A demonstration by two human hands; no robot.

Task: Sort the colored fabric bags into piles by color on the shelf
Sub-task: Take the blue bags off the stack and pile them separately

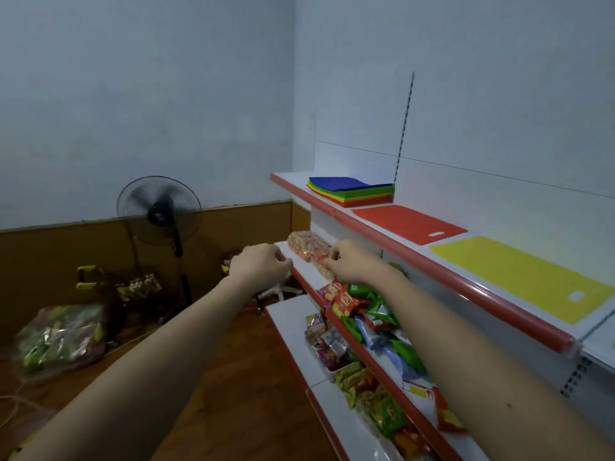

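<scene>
A mixed stack of fabric bags (pixel 352 191), blue on top with green, yellow and red layers below, lies at the far end of the top shelf (pixel 449 277). Nearer on that shelf, one red bag (pixel 406 222) and one yellow bag (pixel 512 277) lie flat, side by side. Both arms reach forward below the top shelf's red edge. My left hand (pixel 261 264) has loosely curled fingers and holds nothing. My right hand (pixel 349 261), fingers also curled, hovers over the second shelf with nothing visible in it.
The lower shelves (pixel 299 324) hold many snack packets (pixel 366 314) and an orange packaged roll (pixel 307 247). A standing fan (pixel 159 211) is by the back wall. Plastic bags of goods (pixel 60 337) lie on the wooden floor at left.
</scene>
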